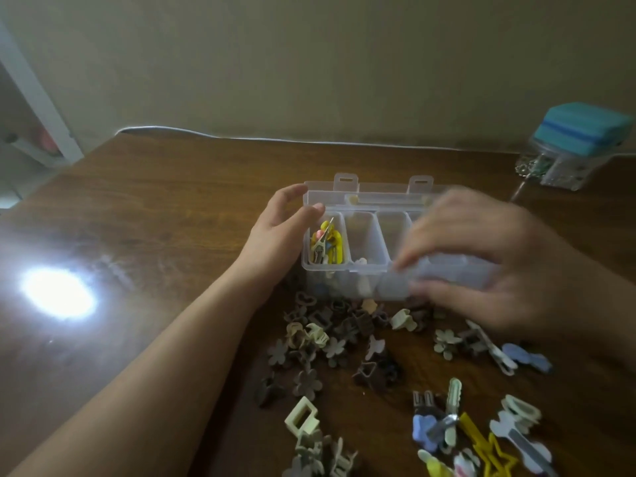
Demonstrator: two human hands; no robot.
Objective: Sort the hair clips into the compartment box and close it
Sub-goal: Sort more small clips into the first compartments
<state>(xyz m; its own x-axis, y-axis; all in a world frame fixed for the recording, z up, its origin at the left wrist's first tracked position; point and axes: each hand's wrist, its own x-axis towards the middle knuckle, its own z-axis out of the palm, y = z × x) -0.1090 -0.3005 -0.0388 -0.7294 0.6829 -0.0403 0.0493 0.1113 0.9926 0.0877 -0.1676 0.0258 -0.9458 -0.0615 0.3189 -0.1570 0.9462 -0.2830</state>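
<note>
A clear plastic compartment box (364, 266) stands open on the brown table, its lid tilted back. Its leftmost compartment holds yellow and pink hair clips (327, 244); a pale clip lies in the one beside it. My left hand (278, 232) rests against the box's left end, thumb on the rim. My right hand (481, 263), blurred, hovers over the box's right side with fingers spread; I cannot make out anything in it. A heap of brown and cream claw clips (330, 342) lies in front of the box, and flat coloured clips (475, 428) lie at the lower right.
A clear jar with a teal lid (571, 149) lies at the back right of the table. A bright glare spot (58, 292) shines on the wood at the left. The wall runs along the table's far edge.
</note>
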